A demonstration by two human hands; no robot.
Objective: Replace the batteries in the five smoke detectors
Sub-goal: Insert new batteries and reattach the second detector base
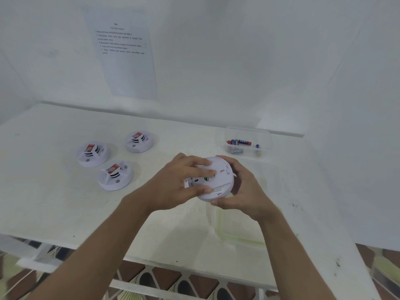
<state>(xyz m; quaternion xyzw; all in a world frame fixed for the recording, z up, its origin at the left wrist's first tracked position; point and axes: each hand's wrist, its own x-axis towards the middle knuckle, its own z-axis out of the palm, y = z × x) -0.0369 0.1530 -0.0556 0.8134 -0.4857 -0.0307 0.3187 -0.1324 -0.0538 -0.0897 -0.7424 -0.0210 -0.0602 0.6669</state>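
Smoke detectors in view: four.
On worktop (65, 202), left side: three, dome up, each with a red-and-white label: rear detector (139, 141), left detector (93, 154), near detector (114, 175). They sit close together, none touching.
Held detector (218, 180): the fourth, in both hands above mid-worktop, flat back face tilted toward the camera.
Batteries (241, 142): several, lying in one clear tub (265, 135) at right rear; exact count not readable.
Lid (220, 226): one, clear with a greenish rim, flat near the front edge.
Left hand (179, 180): fingers (199, 163) spread and bent over the back face, thumb at its lower edge; grasping the held detector.
Right hand (244, 187): fingers (225, 158) curled round the right rim, thumb at the near edge; grasping the held detector.
Sheet (127, 61): one, printed, on the rear wall; text too blurred to read.
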